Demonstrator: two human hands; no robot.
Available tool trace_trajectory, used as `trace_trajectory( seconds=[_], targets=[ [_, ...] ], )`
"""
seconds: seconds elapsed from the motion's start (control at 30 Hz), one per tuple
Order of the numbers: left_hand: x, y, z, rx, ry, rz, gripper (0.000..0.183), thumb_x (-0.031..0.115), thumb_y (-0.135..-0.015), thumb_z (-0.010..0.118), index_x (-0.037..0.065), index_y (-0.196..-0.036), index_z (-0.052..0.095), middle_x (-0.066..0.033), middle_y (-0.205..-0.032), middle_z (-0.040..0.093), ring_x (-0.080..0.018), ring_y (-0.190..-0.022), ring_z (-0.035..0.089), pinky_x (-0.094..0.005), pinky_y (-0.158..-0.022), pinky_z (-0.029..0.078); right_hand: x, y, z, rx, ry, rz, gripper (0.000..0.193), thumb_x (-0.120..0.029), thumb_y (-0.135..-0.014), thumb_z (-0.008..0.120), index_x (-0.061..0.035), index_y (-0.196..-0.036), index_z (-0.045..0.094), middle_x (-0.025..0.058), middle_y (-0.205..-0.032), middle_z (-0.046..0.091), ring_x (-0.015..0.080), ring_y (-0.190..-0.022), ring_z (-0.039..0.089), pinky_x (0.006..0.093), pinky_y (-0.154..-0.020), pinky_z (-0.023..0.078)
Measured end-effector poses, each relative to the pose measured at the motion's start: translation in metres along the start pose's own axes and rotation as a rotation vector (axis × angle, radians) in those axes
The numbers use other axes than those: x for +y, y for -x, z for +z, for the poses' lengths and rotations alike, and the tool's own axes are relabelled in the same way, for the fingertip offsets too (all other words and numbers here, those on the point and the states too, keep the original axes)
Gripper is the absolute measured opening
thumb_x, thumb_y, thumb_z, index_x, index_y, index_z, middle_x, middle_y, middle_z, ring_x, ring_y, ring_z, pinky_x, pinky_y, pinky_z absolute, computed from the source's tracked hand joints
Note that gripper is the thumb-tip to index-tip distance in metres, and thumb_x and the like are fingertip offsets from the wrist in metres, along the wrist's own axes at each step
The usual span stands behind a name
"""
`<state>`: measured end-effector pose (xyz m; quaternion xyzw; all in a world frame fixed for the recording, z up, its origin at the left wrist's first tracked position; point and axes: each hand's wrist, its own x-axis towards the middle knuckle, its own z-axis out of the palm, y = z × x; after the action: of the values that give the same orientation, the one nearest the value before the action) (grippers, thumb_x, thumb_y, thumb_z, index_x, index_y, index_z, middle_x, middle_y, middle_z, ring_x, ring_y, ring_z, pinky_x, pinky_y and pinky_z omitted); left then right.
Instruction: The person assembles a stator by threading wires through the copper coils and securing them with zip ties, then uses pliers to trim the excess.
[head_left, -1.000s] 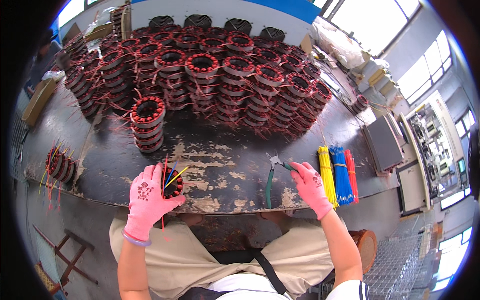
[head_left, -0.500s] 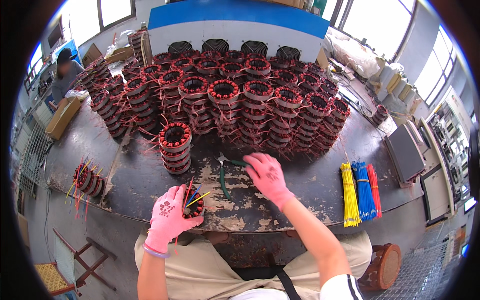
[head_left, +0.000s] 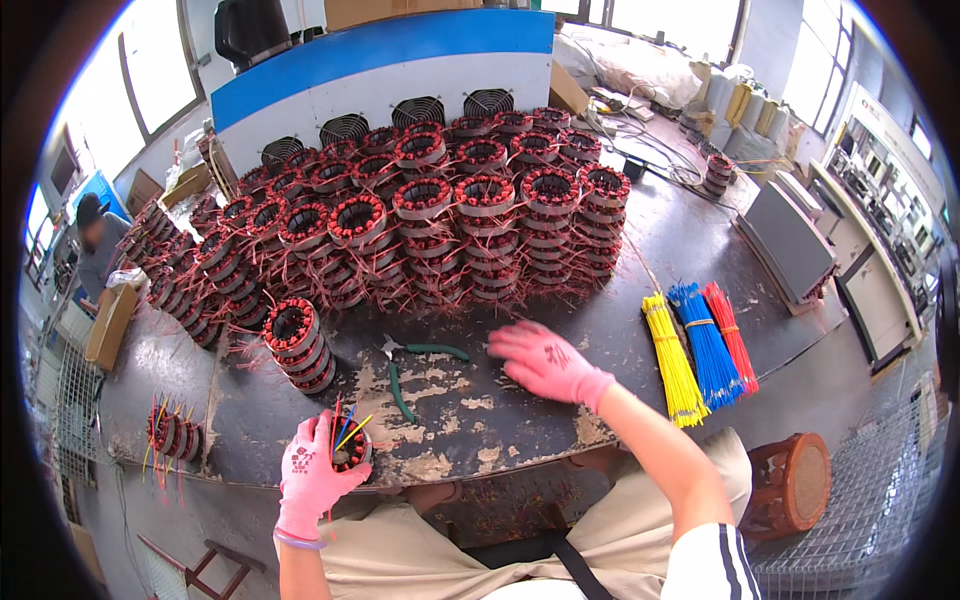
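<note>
In a pink glove, my left hand (head_left: 312, 470) grips a wound motor stator (head_left: 353, 460) at the table's front edge. Red, blue and yellow wires stick up out of that stator, and my palm hides part of its left side. My right hand (head_left: 550, 366), also gloved in pink, hovers over the tabletop with fingers stretched and nothing held. Between the two hands lie spread pliers (head_left: 396, 385) with green handles. Right of my right hand are bundles of yellow wires (head_left: 672, 360), blue wires (head_left: 714, 352) and red wires (head_left: 732, 338).
A short stator stack (head_left: 300, 345) stands behind my left hand. Tall stacks of stators (head_left: 425, 195) fill the table's back. Several wired stators (head_left: 175, 436) sit at the left edge. A person (head_left: 98, 245) is at the far left. A wooden stool (head_left: 790, 482) stands at right.
The view has swung to the right. My right hand has moved away from the pliers, toward the wire bundles. My left hand keeps its hold on the stator.
</note>
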<state>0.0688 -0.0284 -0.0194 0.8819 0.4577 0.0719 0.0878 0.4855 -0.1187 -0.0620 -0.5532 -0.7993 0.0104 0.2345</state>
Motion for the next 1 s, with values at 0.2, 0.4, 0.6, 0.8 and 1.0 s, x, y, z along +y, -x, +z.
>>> trace_trajectory(
  seconds=[0.2, 0.4, 0.6, 0.8, 1.0],
  targets=[
    [0.01, 0.011, -0.011, 0.075, 0.047, -0.048, 0.091, 0.046, -0.064, 0.087, 0.008, -0.14, 0.054, -0.0151, -0.117, 0.063, -0.0353, -0.109, 0.06, -0.0447, -0.093, 0.05, -0.081, 0.027, 0.005, -0.114, -0.165, -0.02, 0.054, -0.04, -0.097, 0.06, -0.0049, -0.138, 0.058, 0.0189, -0.148, 0.052, 0.0403, -0.141, 0.043, 0.0517, -0.122, 0.03],
    [-0.049, 0.041, -0.095, 0.215, 0.096, -0.005, 0.095, 0.041, -0.064, 0.091, -0.001, -0.139, 0.052, -0.0207, -0.126, 0.061, -0.0383, -0.118, 0.059, -0.0425, -0.102, 0.049, -0.081, 0.04, 0.002, -0.074, -0.127, 0.09, 0.053, -0.03, -0.084, 0.07, -0.0052, -0.13, 0.063, 0.0162, -0.141, 0.058, 0.0389, -0.137, 0.048, 0.0537, -0.12, 0.031],
    [-0.197, 0.072, -0.187, 0.409, 0.002, -0.408, 0.1, 0.034, -0.067, 0.092, -0.002, -0.148, 0.046, -0.02, -0.142, 0.054, -0.0311, -0.134, 0.053, -0.0381, -0.114, 0.041, -0.087, 0.033, 0.008, -0.11, -0.148, 0.109, 0.053, -0.029, -0.082, 0.07, -0.0051, -0.129, 0.063, 0.016, -0.141, 0.058, 0.0386, -0.138, 0.047, 0.0543, -0.121, 0.029],
    [-0.291, 0.045, -0.175, 0.368, 0.127, -0.562, 0.11, 0.047, -0.066, 0.088, 0.005, -0.155, 0.041, -0.0217, -0.153, 0.045, -0.0352, -0.143, 0.043, -0.0399, -0.119, 0.035, -0.085, 0.029, 0.005, -0.127, -0.145, 0.11, 0.053, -0.03, -0.08, 0.071, -0.0056, -0.127, 0.064, 0.0151, -0.141, 0.058, 0.0376, -0.138, 0.047, 0.054, -0.119, 0.03],
    [-0.317, 0.031, -0.154, 0.274, 0.153, -0.595, 0.112, 0.051, -0.063, 0.089, 0.005, -0.154, 0.042, -0.0211, -0.151, 0.048, -0.0361, -0.142, 0.045, -0.0393, -0.118, 0.037, -0.087, 0.029, 0.005, -0.135, -0.125, 0.12, 0.053, -0.029, -0.079, 0.071, -0.0057, -0.126, 0.064, 0.0149, -0.14, 0.059, 0.0381, -0.137, 0.048, 0.0556, -0.119, 0.031]
  ],
)
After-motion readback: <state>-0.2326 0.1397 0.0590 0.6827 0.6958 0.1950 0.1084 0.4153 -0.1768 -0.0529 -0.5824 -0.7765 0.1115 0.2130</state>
